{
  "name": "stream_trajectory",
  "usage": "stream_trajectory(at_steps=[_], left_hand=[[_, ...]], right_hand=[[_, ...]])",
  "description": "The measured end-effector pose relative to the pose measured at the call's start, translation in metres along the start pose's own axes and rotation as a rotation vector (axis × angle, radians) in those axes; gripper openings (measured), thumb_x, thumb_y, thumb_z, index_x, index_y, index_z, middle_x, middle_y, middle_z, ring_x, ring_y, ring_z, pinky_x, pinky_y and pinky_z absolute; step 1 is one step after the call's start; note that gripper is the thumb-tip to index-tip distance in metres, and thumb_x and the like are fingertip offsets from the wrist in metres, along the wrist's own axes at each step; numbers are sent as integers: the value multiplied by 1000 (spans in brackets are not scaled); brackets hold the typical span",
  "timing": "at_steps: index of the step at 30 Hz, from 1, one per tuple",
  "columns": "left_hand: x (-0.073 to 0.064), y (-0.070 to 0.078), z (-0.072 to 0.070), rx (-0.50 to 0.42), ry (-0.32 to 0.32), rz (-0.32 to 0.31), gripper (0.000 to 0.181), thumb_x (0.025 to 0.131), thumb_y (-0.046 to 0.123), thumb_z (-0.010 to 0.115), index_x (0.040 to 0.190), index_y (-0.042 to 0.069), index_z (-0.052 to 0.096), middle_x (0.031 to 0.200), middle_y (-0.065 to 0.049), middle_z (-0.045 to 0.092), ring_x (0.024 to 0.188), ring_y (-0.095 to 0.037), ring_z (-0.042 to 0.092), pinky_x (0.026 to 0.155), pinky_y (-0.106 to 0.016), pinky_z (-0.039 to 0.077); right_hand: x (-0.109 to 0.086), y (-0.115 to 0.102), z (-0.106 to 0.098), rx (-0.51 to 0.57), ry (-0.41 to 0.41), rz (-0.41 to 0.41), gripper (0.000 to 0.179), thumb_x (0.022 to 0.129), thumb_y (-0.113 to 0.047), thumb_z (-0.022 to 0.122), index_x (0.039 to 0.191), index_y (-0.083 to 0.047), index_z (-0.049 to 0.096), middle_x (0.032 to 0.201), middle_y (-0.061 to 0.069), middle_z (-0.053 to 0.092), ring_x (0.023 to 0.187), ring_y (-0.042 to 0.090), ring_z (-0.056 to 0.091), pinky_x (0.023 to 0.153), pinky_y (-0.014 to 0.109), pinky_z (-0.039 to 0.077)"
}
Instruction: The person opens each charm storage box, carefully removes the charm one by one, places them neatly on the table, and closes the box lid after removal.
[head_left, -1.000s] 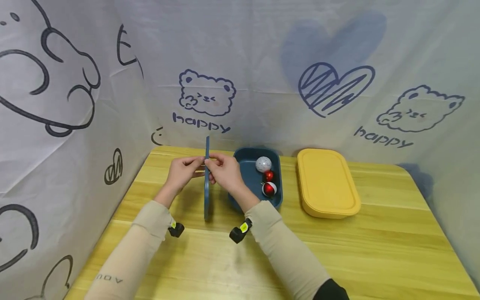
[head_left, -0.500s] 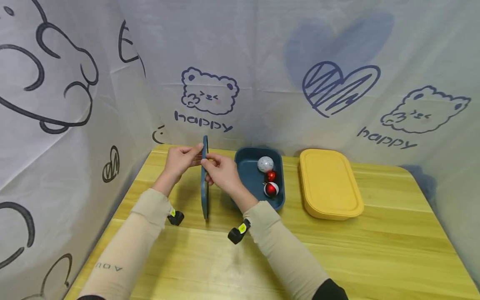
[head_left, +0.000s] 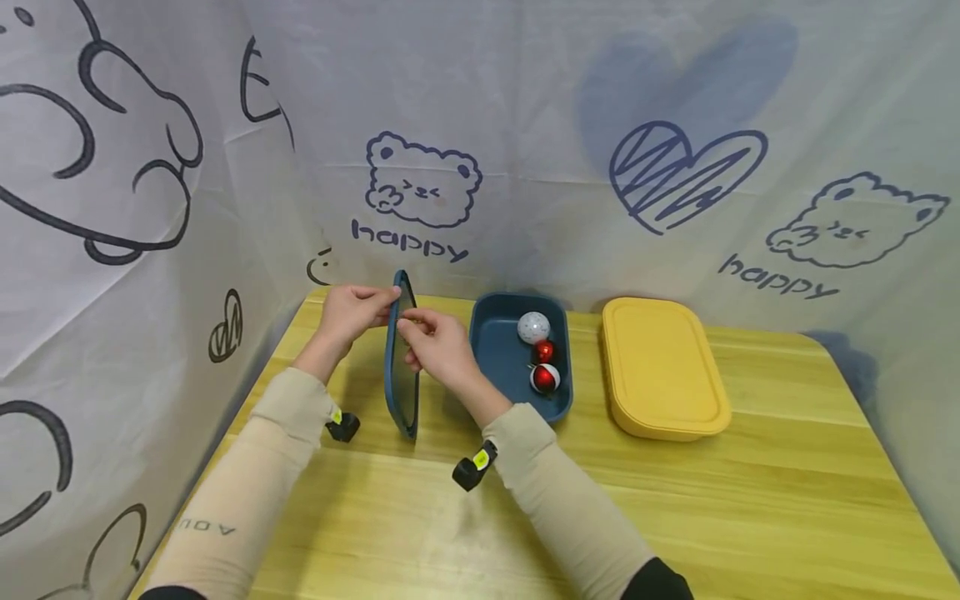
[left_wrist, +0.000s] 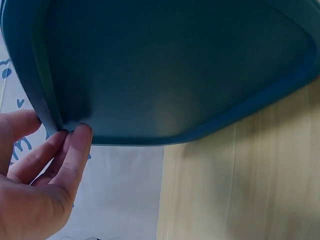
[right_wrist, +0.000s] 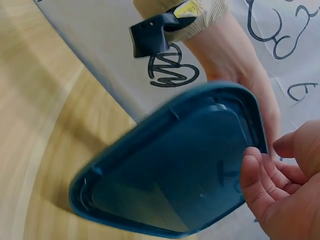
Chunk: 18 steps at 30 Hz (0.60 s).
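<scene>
A dark blue lid (head_left: 401, 367) stands on its long edge on the wooden table (head_left: 750, 500), its top leaning left. My left hand (head_left: 386, 296) pinches the lid's top rim, and the left wrist view shows my thumb and fingers (left_wrist: 67, 145) on the lid (left_wrist: 175, 65). My right hand (head_left: 416, 329) holds the same end from the other side. In the right wrist view its curled fingertips (right_wrist: 252, 175) lie on the inner face of the lid (right_wrist: 170, 175). Just right of the lid sits an open dark blue box (head_left: 495, 367).
In the blue box lie a speckled white ball (head_left: 533, 327), a red ball (head_left: 544, 351) and a red-and-white ball (head_left: 545, 378). A yellow box (head_left: 663, 367) with its lid on sits further right. Printed cloth walls close in the back and left.
The lid stood nearly upright and now leans with its top to the left, showing its inner face. Both hands have moved up and left with its top end.
</scene>
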<state>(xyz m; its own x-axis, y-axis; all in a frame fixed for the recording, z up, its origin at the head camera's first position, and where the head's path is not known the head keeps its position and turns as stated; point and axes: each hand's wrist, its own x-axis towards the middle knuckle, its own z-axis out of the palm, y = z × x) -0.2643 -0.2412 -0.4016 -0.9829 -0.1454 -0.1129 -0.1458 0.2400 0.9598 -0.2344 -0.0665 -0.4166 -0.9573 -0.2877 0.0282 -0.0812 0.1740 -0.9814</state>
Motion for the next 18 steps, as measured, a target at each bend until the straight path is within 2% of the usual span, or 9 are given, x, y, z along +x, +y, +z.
stream_trajectory(at_steps=[3,6,8,10,14,16,18], left_hand=[[1,0,-1,30,21,-10,48,99,31,73,128,-8,72,87,-1,79,69,0,73,76,-21,63],[1,-1,-3,78,42,-30,49,99,33,73,129,-5,72,111,-16,79,70,2,71,76,-21,62],[1,-1,-4,110,58,-43,48,100,34,72,130,-4,73,123,-21,75,72,3,69,75,-19,61],[2,-2,-5,152,80,-48,45,100,34,71,128,-2,75,123,-19,74,74,2,66,72,-17,59],[2,-5,-9,225,132,-49,38,99,31,71,119,0,79,105,-11,78,78,-7,65,68,-20,56],[2,-8,-12,249,145,-64,38,98,31,72,119,0,80,107,-11,78,86,-14,66,75,-26,57],[2,-11,-16,255,141,-85,40,98,32,72,122,0,78,118,-15,77,100,-24,69,89,-35,59]], right_hand=[[-2,2,-9,-30,25,-15,32,106,-23,65,131,-5,72,84,12,70,61,19,67,66,43,64],[-3,5,-20,-66,58,-30,31,106,-25,65,129,-5,73,90,18,72,61,15,67,65,39,63],[-4,7,-29,-79,79,-34,32,106,-25,65,129,-5,74,92,19,73,63,15,67,66,38,63],[-4,9,-39,-80,99,-36,32,106,-25,66,129,-5,74,92,15,73,66,19,69,65,36,63],[-7,14,-62,-57,131,-40,30,106,-24,66,128,-6,74,93,16,74,76,37,73,64,30,61],[-9,16,-75,-52,152,-38,30,106,-25,66,128,-7,74,96,19,74,80,41,73,65,31,61],[-11,18,-88,-50,182,-35,30,106,-26,66,127,-8,74,97,21,74,79,39,73,68,36,63]])
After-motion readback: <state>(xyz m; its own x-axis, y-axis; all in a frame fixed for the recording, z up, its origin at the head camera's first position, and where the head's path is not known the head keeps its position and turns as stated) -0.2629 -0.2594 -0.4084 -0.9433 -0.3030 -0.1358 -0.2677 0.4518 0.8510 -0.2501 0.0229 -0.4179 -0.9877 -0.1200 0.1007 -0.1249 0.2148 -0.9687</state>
